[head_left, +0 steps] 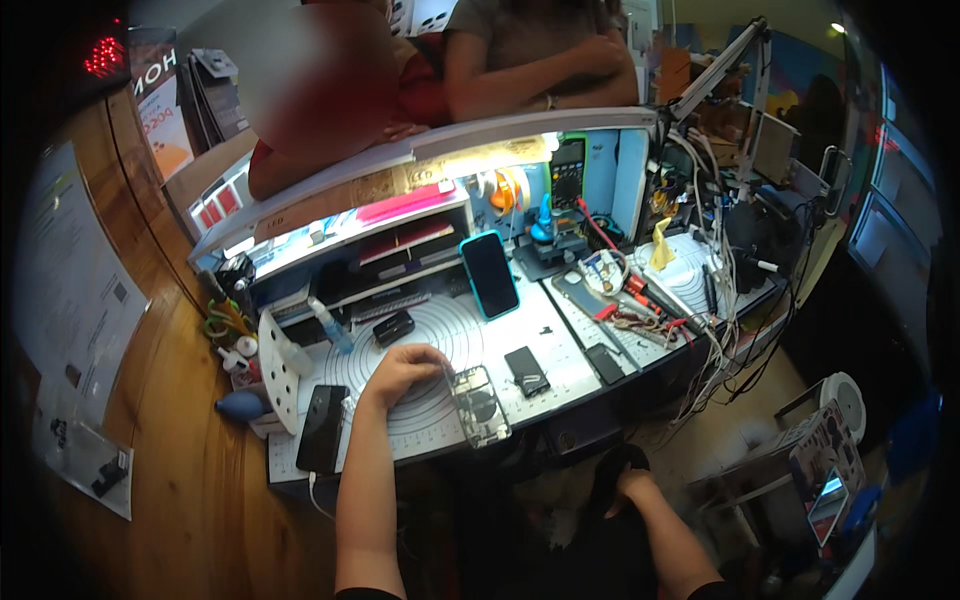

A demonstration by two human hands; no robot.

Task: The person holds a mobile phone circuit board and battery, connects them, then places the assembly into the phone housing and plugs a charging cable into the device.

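My left hand (pixel 408 370) pinches the upper corner of an opened phone frame (pixel 481 408). The frame is tilted, with its inner metal plate and dark round patch showing, and its lower end reaches the bench's front edge. My right hand (pixel 634 486) is low by my lap, fingers curled against something black that I cannot make out. A small dark phone part (pixel 527 371) with pieces on it lies right of the frame, and another dark slab (pixel 604 364) lies beyond it. A black phone (pixel 322 428) with a white cable lies left of my forearm.
On the bench mat (pixel 440 330), a phone in a teal case (pixel 490 275) stands upright. Behind it are a lit shelf (pixel 400 250) and a multimeter (pixel 568 170). Tangled cables (pixel 700 340) hang at the right. Two people lean on the ledge (pixel 420 148) at the back.
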